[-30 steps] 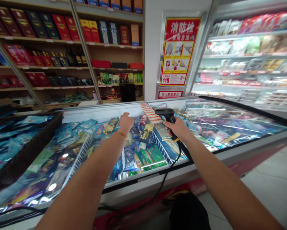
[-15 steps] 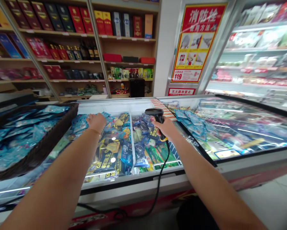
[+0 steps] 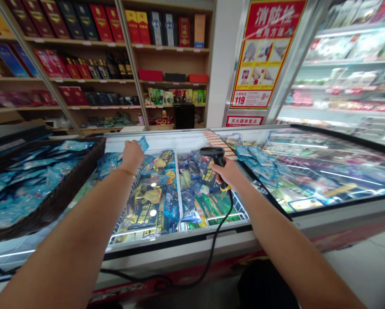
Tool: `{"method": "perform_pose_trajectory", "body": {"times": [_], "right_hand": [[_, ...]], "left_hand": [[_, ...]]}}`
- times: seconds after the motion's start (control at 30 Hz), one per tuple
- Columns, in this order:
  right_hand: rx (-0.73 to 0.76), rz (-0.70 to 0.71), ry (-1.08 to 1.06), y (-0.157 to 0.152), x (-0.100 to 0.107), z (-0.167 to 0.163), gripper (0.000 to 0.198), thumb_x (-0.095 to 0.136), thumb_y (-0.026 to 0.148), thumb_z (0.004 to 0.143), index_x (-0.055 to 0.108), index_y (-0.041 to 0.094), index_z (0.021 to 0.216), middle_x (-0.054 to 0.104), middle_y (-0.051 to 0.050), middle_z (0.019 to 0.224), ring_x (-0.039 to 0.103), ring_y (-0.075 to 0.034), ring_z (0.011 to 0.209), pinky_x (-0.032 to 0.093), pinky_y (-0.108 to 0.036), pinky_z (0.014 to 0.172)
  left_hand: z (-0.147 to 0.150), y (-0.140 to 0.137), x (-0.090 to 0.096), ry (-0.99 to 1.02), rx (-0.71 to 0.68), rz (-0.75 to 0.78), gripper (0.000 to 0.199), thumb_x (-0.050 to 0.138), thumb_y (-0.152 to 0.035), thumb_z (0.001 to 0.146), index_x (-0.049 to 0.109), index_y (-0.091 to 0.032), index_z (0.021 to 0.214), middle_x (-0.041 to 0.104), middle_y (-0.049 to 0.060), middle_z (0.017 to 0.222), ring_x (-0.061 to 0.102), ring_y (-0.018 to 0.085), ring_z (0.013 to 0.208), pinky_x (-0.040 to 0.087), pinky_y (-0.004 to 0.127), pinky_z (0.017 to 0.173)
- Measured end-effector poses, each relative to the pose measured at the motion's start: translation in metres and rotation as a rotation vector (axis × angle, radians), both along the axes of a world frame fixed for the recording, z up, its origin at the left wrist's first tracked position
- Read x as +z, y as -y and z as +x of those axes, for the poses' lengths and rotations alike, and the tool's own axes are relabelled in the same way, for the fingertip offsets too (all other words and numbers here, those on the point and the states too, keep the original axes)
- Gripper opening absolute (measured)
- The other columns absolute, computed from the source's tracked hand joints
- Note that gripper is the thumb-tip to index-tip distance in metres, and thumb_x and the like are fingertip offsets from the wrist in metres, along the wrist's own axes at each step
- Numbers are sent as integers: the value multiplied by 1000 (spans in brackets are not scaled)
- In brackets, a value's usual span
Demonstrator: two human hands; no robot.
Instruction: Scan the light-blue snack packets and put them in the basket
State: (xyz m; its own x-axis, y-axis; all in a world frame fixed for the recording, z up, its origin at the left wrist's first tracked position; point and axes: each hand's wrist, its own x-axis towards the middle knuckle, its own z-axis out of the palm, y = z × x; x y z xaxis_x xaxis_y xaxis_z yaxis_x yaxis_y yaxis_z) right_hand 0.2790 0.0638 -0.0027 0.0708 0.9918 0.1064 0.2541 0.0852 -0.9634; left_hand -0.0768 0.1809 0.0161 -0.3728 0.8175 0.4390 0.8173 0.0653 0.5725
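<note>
My left hand [image 3: 133, 153] is closed on a small blue packet [image 3: 143, 143], whose end sticks out past the fingers, just above the chest freezer. Below that hand lies a heap of similar blue packets [image 3: 107, 165]. My right hand [image 3: 229, 171] grips the handle of a black barcode scanner [image 3: 213, 152] over the freezer's middle section. A black cable [image 3: 213, 249] hangs from the scanner down the freezer front. Under the hands, dark bags with yellow lettering [image 3: 145, 206] and green packs [image 3: 213, 204] fill the freezer compartments.
A brown basket [image 3: 83, 176] heaped with blue packets rests on the freezer's left side. More blue packets [image 3: 260, 163] lie on the glass lid [image 3: 324, 159] at right. Shelves of boxes [image 3: 169, 51] stand behind, beside a red poster [image 3: 266, 56].
My left hand has risen off the pile of blue packets with one packet showing in it. My right hand and the scanner have shifted slightly right.
</note>
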Motion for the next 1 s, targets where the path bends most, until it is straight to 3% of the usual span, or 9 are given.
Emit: {"method": "perform_pose_trajectory", "body": {"times": [0.13,0.27,0.37,0.63,1.0], "right_hand": [[-6,9,24,4,3,0,22,74,28,85,54,22,86,62,7,62,55,-10,37,42,-21,37],[-11,-11,25,9,8,-2,23,75,27,85,53,22,86,59,8,59,54,-10,37,42,-21,38],[0,-10,23,9,7,-2,21,74,24,86,52,22,86,59,7,60,56,-11,38,42,-21,38],[55,18,127,11,3,-6,19,73,26,89,54,23,84,59,4,56,57,-13,39,44,-22,39],[52,23,165,9,-1,-6,16,74,27,87,59,21,88,60,4,61,56,-11,37,44,-22,38]], "left_hand": [[62,-4,-4,132,-59,122,19,53,-26,96,64,-16,108,71,16,114,66,29,113,50,43,103],[136,-5,-24,877,-194,173,9,65,-26,85,65,-18,87,71,7,83,70,25,92,57,36,84],[169,-3,-37,1096,-224,148,7,66,-24,81,65,-18,84,71,6,80,71,22,84,58,33,77],[172,-3,-50,1279,-415,179,14,65,-14,73,64,-17,87,72,3,78,74,20,83,60,36,85],[174,-1,-51,1286,-334,180,14,62,-12,77,60,-18,90,72,2,75,75,21,82,60,33,78]]}}
